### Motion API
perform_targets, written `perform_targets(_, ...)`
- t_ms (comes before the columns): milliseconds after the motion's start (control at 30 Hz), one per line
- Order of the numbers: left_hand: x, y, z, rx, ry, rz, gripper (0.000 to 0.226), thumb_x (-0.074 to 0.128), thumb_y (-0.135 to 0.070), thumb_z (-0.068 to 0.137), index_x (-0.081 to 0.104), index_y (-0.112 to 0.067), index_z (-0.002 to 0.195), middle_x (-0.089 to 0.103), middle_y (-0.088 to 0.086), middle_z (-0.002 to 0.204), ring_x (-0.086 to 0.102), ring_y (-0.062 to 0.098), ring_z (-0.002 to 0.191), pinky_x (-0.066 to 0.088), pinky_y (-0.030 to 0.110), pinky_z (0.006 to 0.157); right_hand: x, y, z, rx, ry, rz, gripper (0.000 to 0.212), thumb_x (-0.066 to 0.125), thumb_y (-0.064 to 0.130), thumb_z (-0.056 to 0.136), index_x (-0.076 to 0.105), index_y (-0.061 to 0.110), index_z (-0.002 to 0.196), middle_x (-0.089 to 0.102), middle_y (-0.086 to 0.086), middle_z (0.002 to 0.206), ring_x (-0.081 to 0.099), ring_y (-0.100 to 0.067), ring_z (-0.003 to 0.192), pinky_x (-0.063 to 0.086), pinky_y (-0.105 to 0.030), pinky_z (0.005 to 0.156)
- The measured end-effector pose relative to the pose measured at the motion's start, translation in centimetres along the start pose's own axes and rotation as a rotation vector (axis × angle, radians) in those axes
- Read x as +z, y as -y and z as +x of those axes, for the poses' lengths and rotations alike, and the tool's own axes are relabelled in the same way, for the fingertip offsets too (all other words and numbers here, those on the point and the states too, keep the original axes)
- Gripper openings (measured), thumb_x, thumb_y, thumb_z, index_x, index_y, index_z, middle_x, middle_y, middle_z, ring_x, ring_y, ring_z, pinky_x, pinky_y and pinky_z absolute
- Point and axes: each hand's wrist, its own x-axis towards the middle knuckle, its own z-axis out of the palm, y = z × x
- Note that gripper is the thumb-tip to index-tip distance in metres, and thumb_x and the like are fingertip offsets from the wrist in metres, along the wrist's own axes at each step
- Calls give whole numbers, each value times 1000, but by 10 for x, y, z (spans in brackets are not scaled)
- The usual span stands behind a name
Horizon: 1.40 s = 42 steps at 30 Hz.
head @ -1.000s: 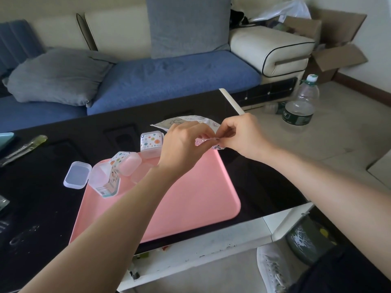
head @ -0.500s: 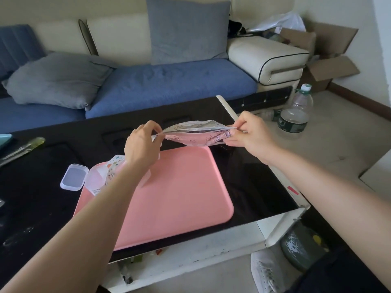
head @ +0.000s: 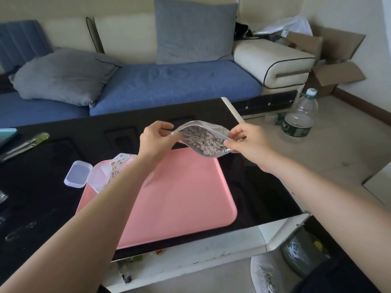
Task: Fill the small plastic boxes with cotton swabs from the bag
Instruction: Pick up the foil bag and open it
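The bag of cotton swabs [head: 204, 142] is held with its mouth spread above the far edge of the pink tray [head: 182, 204]. It is pinched on one side by the left grip [head: 157, 140] and on the other by the right grip [head: 248, 144]. The small plastic boxes [head: 101, 176] are gathered at the tray's far left corner on the black bench [head: 38, 197].

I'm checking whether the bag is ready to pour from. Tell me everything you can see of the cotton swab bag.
The bag is a small soft pouch of shiny, silvery plastic film. Its mouth is spread open toward the camera, showing a dense bunch of white-tipped cotton swabs inside. It is held in the air over the far edge of the pink tray; the left hand and right hand pinch its two ends.
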Motion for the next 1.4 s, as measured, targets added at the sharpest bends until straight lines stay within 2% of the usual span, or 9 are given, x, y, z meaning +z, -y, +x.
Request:
perform_targets(167, 18, -3, -7, 67, 79, 55, 25, 81, -33, 78, 77, -25, 101, 68, -10, 79, 66, 11, 74, 56, 28, 71, 10, 3, -3, 9, 96, 50, 10, 72, 21, 91, 72, 13, 97, 74, -4, 93, 72, -18, 90, 62, -31, 74)
perform_targets(300, 28, -4, -8, 8, 183, -85, 25, 65, -34, 91, 71, -13, 79, 64, 7, 73, 59, 19, 69, 59, 54, 81, 10, 7, -5, 336, 255, 373, 32, 63, 40, 96, 73, 11, 102, 76, -8, 99, 73, -24, 94, 61, -41, 84)
perform_targets(467, 26, -26, -6, -214, 179, -487, 23, 53, -12, 102, 72, -14, 89, 70, 5, 82, 68, 21, 78, 61, 45, 80, 2, -3, -6, 633, 218, 655, 45, 64, 47, 94, 66, 4, 109, 69, -18, 107, 71, -36, 98, 59, -55, 85)
perform_targets(567, 23, -38, -8, -228, 228, -613, 20, 53, -11, 102, 72, -6, 98, 69, 11, 89, 68, 23, 84, 62, 47, 83, 7, -5, -15, 736, 222, 768, 45, 70, 26, 92, 55, 6, 129, 59, -21, 124, 68, -42, 103, 60, -56, 80)
perform_targets(701, 21, -56, -12, -183, 273, -659, 21, 54, -14, 101, 73, -7, 98, 70, 8, 90, 67, 23, 89, 62, 43, 84, 11, -8, -19, 814, 350, 969, 56, 74, 33, 89, 52, 11, 135, 61, -28, 127, 66, -48, 108, 56, -59, 91)
perform_targets(934, 2, -72, -15, -130, 325, -636, 20, 62, -26, 98, 78, -16, 91, 71, 3, 86, 66, 21, 85, 59, 35, 76, 7, 2, -19, 780, 409, 1162, 75, 74, 56, 82, 58, 1, 131, 59, -30, 131, 63, -45, 116, 57, -52, 93)
perform_targets(1168, -17, -72, -18, -17, 442, -596, 18, 61, -23, 98, 76, -13, 94, 70, 6, 93, 63, 22, 90, 57, 31, 77, 17, 10, -22, 810, 368, 1007, 48, 61, 49, 91, 67, 3, 105, 74, -15, 92, 70, -27, 83, 60, -29, 54)
perform_targets(1302, -35, -60, -17, 38, 502, -624, 28, 60, -20, 92, 66, -1, 111, 67, 12, 101, 61, 22, 94, 57, 32, 84, 23, 22, -20, 721, 607, 1019, 70, 63, 65, 86, 65, 11, 131, 67, -13, 122, 69, -30, 102, 63, -37, 66)
perform_targets(1402, -46, -54, -17, 75, 550, -637, 38, 59, -21, 89, 61, 1, 120, 63, 14, 108, 61, 23, 98, 53, 34, 89, 32, 31, -21, 638, 590, 1037, 47, 64, 47, 93, 64, 13, 126, 71, -6, 112, 71, -22, 96, 62, -32, 77)
